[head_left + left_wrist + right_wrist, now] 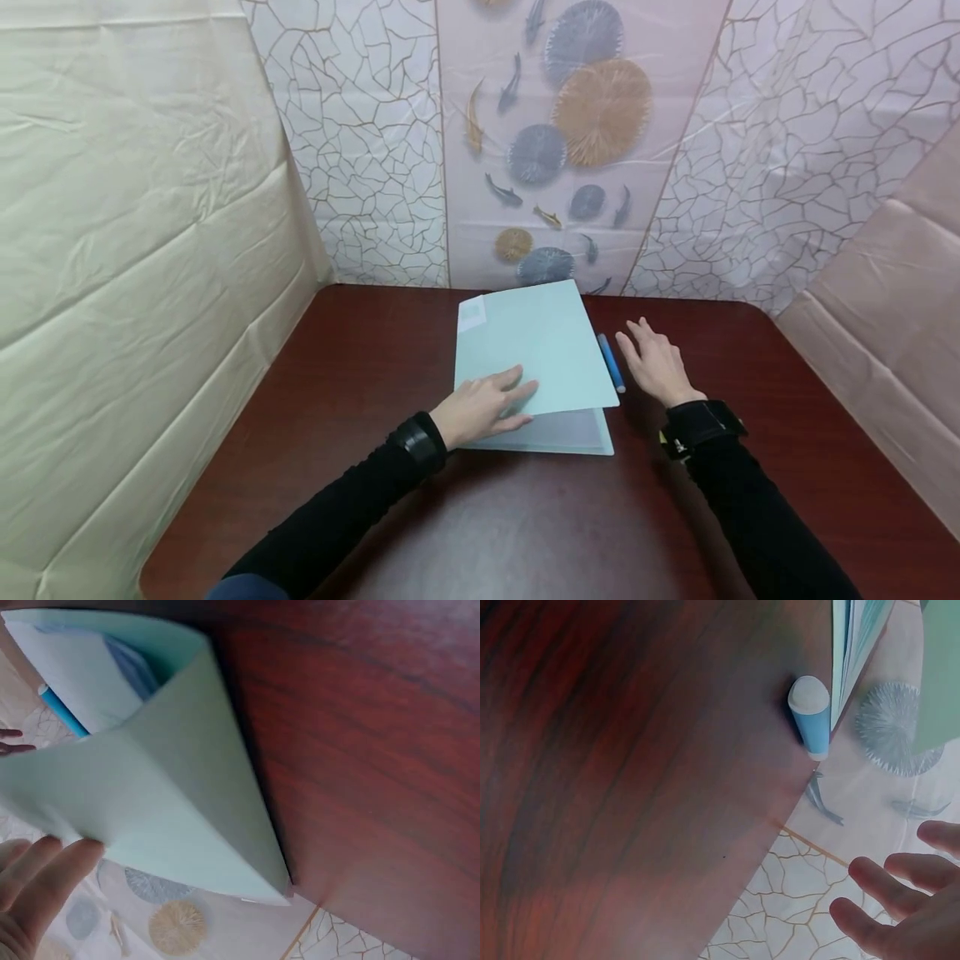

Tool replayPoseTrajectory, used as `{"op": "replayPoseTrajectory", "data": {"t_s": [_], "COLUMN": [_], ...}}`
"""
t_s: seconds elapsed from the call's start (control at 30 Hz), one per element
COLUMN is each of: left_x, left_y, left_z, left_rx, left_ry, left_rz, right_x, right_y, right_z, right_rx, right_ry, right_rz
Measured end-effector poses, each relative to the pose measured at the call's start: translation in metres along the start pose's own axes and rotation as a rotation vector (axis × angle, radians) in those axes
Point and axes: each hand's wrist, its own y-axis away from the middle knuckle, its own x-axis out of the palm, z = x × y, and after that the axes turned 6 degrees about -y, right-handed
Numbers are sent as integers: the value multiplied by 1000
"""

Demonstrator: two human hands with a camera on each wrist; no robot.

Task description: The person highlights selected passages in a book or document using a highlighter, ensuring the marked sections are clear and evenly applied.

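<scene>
A pale green folder (536, 350) lies on the table with its cover raised off the lower part. Inside it, papers (82, 671) show at the opening in the left wrist view. My left hand (480, 408) touches the cover near its lower left, fingers spread and fairly straight. To the right of the folder lies a slim blue stick with white ends (611, 364); its exact kind cannot be told. My right hand (658, 364) hovers just right of that stick, fingers spread, holding nothing. In the right wrist view its fingers (885, 889) are apart from the stick.
The dark red-brown table (360, 350) has rounded corners. Behind it hangs a patterned backdrop (375, 150) with crack lines, discs and fish. Pale cloth (135, 250) covers the left side, and pinkish cloth (885, 283) the right.
</scene>
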Motion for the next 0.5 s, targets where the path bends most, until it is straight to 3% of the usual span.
{"op": "replayPoseTrajectory", "data": {"t_s": [0.27,0.5], "left_x": [-1,-12], "left_y": [11,15], "left_z": [2,-2], "left_rx": [5,-12], "left_ry": [-68,-125], "left_rz": [-168,-202], "right_x": [3,5], "right_y": [-2,-3], "right_z": [2,5], "right_rx": [-10,-27], "right_ry": [13,8], "right_rz": [-16,-32]}}
